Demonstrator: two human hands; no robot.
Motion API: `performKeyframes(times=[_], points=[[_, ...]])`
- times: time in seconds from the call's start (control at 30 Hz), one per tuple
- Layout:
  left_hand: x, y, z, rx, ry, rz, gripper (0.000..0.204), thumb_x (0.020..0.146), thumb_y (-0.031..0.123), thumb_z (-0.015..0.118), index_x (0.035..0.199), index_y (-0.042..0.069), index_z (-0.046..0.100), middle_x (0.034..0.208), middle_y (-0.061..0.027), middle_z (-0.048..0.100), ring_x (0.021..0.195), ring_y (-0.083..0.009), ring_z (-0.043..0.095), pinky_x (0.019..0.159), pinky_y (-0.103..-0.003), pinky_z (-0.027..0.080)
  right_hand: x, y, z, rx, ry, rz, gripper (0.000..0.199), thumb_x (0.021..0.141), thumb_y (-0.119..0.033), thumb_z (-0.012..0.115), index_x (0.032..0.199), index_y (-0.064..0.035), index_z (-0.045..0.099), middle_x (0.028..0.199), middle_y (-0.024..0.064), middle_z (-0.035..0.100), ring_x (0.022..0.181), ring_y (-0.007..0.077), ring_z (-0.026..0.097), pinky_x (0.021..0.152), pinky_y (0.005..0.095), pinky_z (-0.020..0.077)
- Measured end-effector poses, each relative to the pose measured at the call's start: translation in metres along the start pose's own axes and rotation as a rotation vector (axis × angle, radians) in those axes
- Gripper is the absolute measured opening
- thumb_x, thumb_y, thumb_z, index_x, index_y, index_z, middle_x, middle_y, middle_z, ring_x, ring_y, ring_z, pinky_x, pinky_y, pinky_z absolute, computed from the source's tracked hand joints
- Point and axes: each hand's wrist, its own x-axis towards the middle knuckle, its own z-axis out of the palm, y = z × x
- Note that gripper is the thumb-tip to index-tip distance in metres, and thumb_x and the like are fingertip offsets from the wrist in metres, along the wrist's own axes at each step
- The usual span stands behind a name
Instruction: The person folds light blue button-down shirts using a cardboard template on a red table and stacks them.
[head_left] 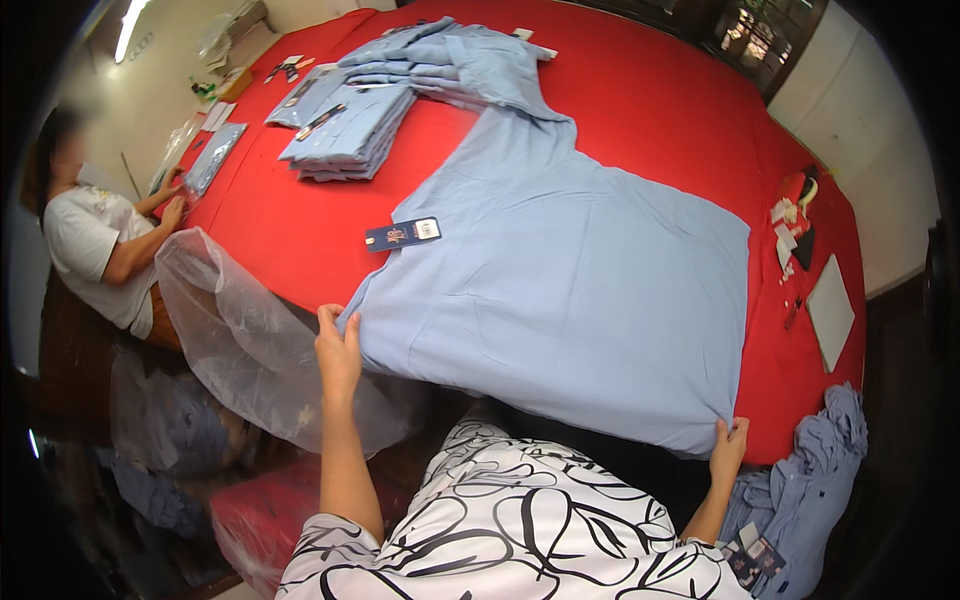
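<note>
A light blue shirt (560,270) is stretched out across the red-covered table, its near edge hanging a little past the table's front. My left hand (338,345) pinches its near left corner, and my right hand (730,440) grips the near right corner. Between them the cloth is pulled fairly taut, with faint creases. A dark blue hang tag (402,234) lies at the shirt's left edge, above my left hand. The far end of the shirt narrows and reaches toward other blue garments at the back.
Folded blue shirts (340,140) form a stack at the far left, beside a loose pile (450,60). A co-worker (110,230) handles a bagged shirt (215,158) at left. Clear plastic (250,330) drapes off the table's front. A white board (830,313) and crumpled blue garments (800,500) are at right.
</note>
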Motion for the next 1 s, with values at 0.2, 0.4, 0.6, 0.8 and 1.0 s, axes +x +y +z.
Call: performKeyframes(times=[0.2, 0.4, 0.6, 0.8, 1.0], points=[[0.023, 0.041, 0.050, 0.207, -0.232, 0.338, 0.034, 0.088, 0.013, 0.066, 0.120, 0.004, 0.058, 0.129, -0.0188, 0.054, 0.121, -0.0368, 0.050, 0.100, -0.045, 0.040, 0.023, -0.068, 0.014, -0.221, 0.214, -0.385, 0.045, 0.084, -0.008, 0.066, 0.127, -0.0048, 0.053, 0.130, 0.0177, 0.054, 0.123, 0.0369, 0.047, 0.103, 0.0475, 0.0377], [0.116, 0.062, 0.199, 0.173, -0.289, 0.511, 0.049, 0.096, 0.037, 0.054, 0.141, 0.019, 0.050, 0.150, -0.0158, 0.039, 0.140, -0.0421, 0.031, 0.114, -0.051, 0.026, 0.154, -0.213, 0.107, -0.242, 0.081, -0.680, 0.052, 0.101, -0.038, 0.046, 0.147, -0.0147, 0.041, 0.157, 0.0117, 0.030, 0.146, 0.0333, 0.021, 0.118, 0.0541, 0.0143], [0.203, 0.079, 0.263, 0.410, -0.241, 0.529, 0.066, 0.090, 0.065, 0.048, 0.145, 0.029, 0.047, 0.156, -0.0136, 0.031, 0.144, -0.0421, 0.022, 0.116, -0.059, 0.012, 0.254, -0.279, 0.163, -0.610, 0.123, -0.461, 0.067, 0.098, -0.062, 0.032, 0.155, -0.0302, 0.022, 0.163, 0.0061, 0.015, 0.150, 0.0322, 0.011, 0.114, 0.0651, 0.0074], [0.260, 0.098, 0.304, 0.389, -0.221, 0.615, 0.065, 0.090, 0.062, 0.050, 0.145, 0.027, 0.047, 0.154, -0.0150, 0.035, 0.143, -0.0414, 0.025, 0.116, -0.056, 0.016, 0.318, -0.317, 0.176, -0.633, 0.142, -0.457, 0.066, 0.097, -0.064, 0.029, 0.155, -0.0327, 0.022, 0.163, 0.0050, 0.016, 0.149, 0.0308, 0.013, 0.114, 0.0647, 0.0093], [0.264, 0.094, 0.295, 0.204, -0.134, 0.753, 0.048, 0.092, 0.042, 0.058, 0.133, 0.018, 0.058, 0.143, -0.0140, 0.048, 0.133, -0.0356, 0.041, 0.110, -0.049, 0.031, 0.336, -0.316, 0.173, -0.568, 0.164, -0.427, 0.065, 0.098, -0.062, 0.030, 0.154, -0.0281, 0.027, 0.162, 0.0062, 0.018, 0.149, 0.0315, 0.013, 0.114, 0.0664, 0.0070]])
